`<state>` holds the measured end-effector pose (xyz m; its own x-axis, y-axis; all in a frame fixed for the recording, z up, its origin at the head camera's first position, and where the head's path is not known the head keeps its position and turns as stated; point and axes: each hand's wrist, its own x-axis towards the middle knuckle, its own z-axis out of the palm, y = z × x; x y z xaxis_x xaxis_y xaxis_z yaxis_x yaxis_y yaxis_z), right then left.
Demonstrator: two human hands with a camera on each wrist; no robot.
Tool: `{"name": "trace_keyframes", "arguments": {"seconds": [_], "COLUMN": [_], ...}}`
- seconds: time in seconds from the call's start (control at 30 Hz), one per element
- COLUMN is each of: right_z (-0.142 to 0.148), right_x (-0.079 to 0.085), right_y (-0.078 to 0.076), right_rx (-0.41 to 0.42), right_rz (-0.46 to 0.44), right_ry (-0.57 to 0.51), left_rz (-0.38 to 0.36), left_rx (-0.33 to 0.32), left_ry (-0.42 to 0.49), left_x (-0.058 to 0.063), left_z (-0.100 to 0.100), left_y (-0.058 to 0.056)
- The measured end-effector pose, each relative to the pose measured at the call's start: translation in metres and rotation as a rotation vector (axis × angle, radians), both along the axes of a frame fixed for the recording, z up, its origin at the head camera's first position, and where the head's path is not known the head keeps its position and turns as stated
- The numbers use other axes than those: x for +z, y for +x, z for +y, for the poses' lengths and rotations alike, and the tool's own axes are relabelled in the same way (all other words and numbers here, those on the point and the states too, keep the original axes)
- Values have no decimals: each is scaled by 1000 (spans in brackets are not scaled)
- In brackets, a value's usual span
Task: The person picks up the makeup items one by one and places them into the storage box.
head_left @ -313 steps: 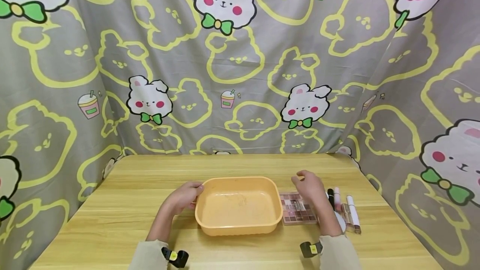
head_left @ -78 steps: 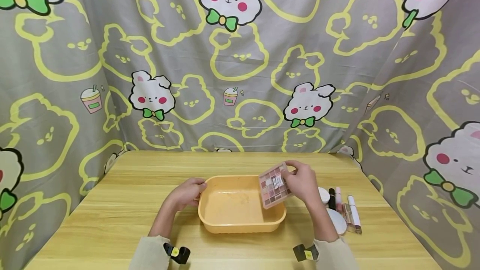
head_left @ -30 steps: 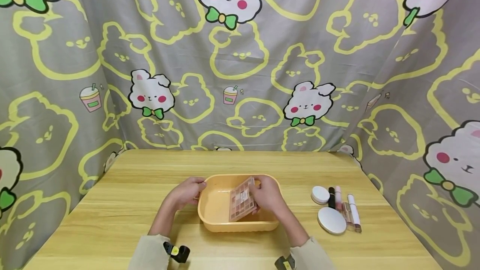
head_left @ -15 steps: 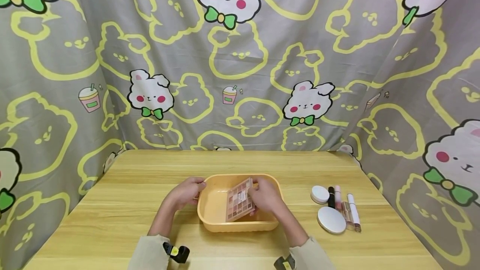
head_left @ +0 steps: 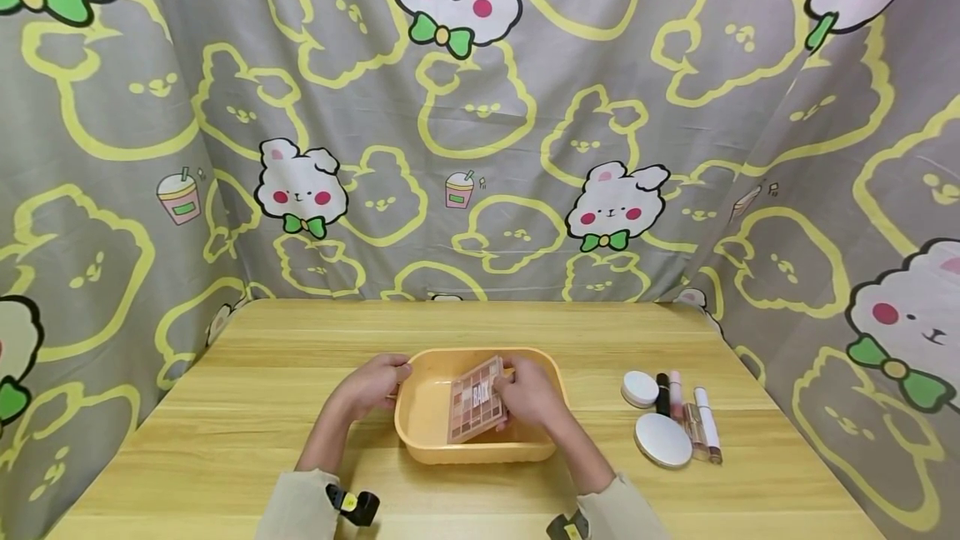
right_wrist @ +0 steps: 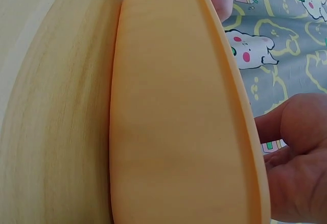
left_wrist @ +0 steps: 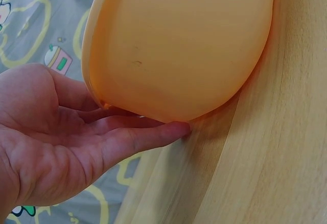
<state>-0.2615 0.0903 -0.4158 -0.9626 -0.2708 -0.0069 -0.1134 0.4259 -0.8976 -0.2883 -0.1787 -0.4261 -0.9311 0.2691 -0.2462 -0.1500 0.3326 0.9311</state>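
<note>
An orange-yellow plastic basin (head_left: 480, 454) stands on the wooden table in the head view. My left hand (head_left: 372, 387) holds its left rim, and in the left wrist view the fingers (left_wrist: 135, 138) lie along the outer wall. Inside the basin, my right hand (head_left: 531, 391) pinches the right edge of an eyeshadow palette (head_left: 474, 415). The palette is tilted, its left edge lower and near the basin floor, its patterned face with white lettering upward. In the right wrist view the basin's wall (right_wrist: 173, 101) hides the palette and the fingertips.
Right of the basin lie a small round white case (head_left: 641, 388) and a larger round white compact (head_left: 663, 441). Beside them are a black tube (head_left: 662, 394), a pink-capped tube (head_left: 676, 394), a clear tube (head_left: 695, 432) and a white-capped tube (head_left: 707, 423). A patterned curtain (head_left: 495, 232) encloses the table.
The palette has come from the table right of the basin, over its right rim and down inside in my right hand. Lately it has shifted slightly left and flatter. My left hand stays at the rim.
</note>
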Motion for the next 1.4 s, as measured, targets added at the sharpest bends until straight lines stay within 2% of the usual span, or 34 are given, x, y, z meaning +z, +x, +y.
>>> {"name": "trace_keyframes", "arguments": {"seconds": [0.17,0.53,1.03,1.27,1.4], "right_z": [-1,4,-10,-19,-22], "right_x": [0,3,-9,-14,-15], "right_y": [-1,-1,0,4,6], "right_rx": [-18,-23,-4,-25,-6], "right_rz": [9,-5,63,49,36], "right_ry": [28,41,57,83,66], "left_rz": [3,-3,-1,-7,-7], "left_rx": [18,-8,0,12,6], "left_ry": [0,-3,-23,-20,-15], "left_x": [-1,0,-1,-2,-2], "left_z": [0,0,1,2,1], "left_y": [0,0,-1,-1,-1]}}
